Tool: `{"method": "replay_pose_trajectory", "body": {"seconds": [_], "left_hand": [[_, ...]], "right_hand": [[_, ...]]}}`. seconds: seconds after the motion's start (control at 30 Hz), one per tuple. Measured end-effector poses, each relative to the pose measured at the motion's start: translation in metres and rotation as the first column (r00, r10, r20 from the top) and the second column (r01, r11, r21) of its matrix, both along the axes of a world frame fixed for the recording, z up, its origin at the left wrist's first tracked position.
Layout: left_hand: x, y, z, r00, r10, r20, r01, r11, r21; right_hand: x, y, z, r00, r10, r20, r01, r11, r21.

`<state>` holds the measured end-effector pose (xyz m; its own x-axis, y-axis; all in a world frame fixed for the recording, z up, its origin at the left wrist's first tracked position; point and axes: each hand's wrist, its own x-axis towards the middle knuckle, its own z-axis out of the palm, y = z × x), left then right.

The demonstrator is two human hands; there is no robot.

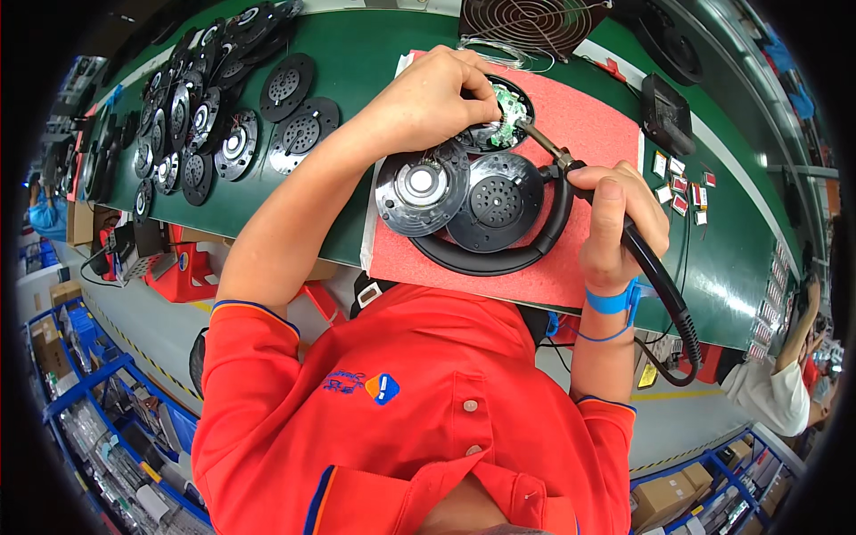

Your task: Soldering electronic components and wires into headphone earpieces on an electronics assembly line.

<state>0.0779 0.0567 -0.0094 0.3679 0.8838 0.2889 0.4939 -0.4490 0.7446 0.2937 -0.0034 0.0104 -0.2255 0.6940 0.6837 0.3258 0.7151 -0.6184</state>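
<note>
My right hand [624,218] is closed around the black handle of a soldering iron [655,272]. The iron's metal tip reaches the edge of a green circuit board [510,111] inside an open round headphone ear cup. Over that cup's left side, my left hand [434,100] is bent in a pinch, its fingertips close to the board; whatever they hold is too small to make out. Nearer me lie two round black speaker plates, one with a silvery centre [421,183] and one with a perforated middle [495,203]. A curved black headband [486,265] runs along their near side.
A pink foam mat [584,267] lies under the work on a green table [713,267]. Many loose speaker plates [236,143] are heaped at left. A fume fan with a wire guard [526,22] stands behind. Small battery-like packs [679,203] and a black box [667,116] sit at right.
</note>
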Motion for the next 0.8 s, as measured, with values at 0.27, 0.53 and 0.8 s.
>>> {"method": "replay_pose_trajectory", "body": {"seconds": [0.27, 0.53, 0.8], "left_hand": [[-0.001, 0.003, 0.012, 0.983, -0.045, -0.181, 0.032, 0.997, -0.072], [0.000, 0.004, 0.008, 0.986, -0.017, -0.165, 0.040, 0.990, 0.135], [0.000, 0.003, 0.008, 0.983, -0.014, -0.185, 0.041, 0.989, 0.140]], "right_hand": [[-0.001, 0.001, -0.002, 0.999, 0.034, 0.025, -0.033, 0.999, -0.043], [-0.002, 0.002, -0.003, 0.997, 0.049, 0.061, -0.046, 0.997, -0.058], [-0.003, 0.002, -0.003, 0.996, 0.054, 0.071, -0.048, 0.996, -0.073]]}}
